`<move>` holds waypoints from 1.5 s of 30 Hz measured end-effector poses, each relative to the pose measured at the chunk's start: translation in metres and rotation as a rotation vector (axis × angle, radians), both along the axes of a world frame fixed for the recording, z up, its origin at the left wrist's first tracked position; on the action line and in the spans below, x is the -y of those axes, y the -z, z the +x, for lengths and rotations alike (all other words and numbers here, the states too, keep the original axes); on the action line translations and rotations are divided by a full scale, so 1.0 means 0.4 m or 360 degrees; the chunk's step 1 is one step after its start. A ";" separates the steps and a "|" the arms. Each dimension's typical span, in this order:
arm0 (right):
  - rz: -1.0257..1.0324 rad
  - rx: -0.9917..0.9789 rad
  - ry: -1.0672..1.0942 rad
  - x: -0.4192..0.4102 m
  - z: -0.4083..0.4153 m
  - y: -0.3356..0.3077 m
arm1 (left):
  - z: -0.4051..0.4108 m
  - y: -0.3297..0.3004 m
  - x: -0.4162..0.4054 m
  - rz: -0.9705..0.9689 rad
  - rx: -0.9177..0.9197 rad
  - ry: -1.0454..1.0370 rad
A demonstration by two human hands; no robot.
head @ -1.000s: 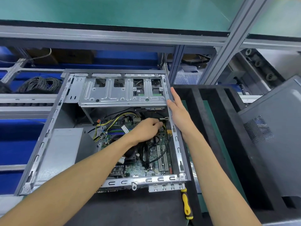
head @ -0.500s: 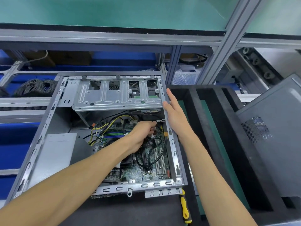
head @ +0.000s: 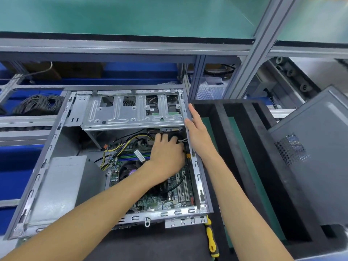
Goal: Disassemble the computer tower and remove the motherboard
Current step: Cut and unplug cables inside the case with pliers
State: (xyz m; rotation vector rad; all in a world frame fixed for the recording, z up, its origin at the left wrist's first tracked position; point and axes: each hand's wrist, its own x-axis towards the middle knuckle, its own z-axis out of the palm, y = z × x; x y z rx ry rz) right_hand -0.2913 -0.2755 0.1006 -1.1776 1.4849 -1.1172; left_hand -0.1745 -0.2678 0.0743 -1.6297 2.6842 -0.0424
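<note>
Side panel (head: 308, 166) off; motherboard (head: 160, 200) still cabled in the tower (head: 196, 166); left hand (head: 167, 153) reaches among cables (grip hidden), right hand (head: 197, 129) flat on the tower's right edge

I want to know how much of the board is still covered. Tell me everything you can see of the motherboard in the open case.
The motherboard is a green circuit board lying flat on the floor of the open computer case, toward its right side. Long slots run along its right part, blue and green memory slots sit near its far end, and a dark round cooler is partly hidden by the forearm. Black cables and a yellow-black bundle cross it. The left hand reaches down over its far right corner; its fingertips are hidden.
</note>
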 end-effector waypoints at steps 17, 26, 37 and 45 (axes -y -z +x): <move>-0.0001 -0.0005 -0.0019 0.003 -0.004 0.008 | -0.020 0.052 0.042 0.0877 -0.0966 -0.0491; -0.0001 0.0014 -0.0012 0.004 -0.006 0.002 | 0.039 0.017 0.046 0.1172 -0.1349 -0.0224; 0.0016 0.0017 -0.0024 0.003 -0.006 0.001 | 0.031 0.034 0.032 0.0411 -0.0458 -0.0143; 0.0020 0.0046 0.0004 -0.001 -0.002 -0.004 | -0.021 0.032 0.095 0.1004 -0.0676 -0.0550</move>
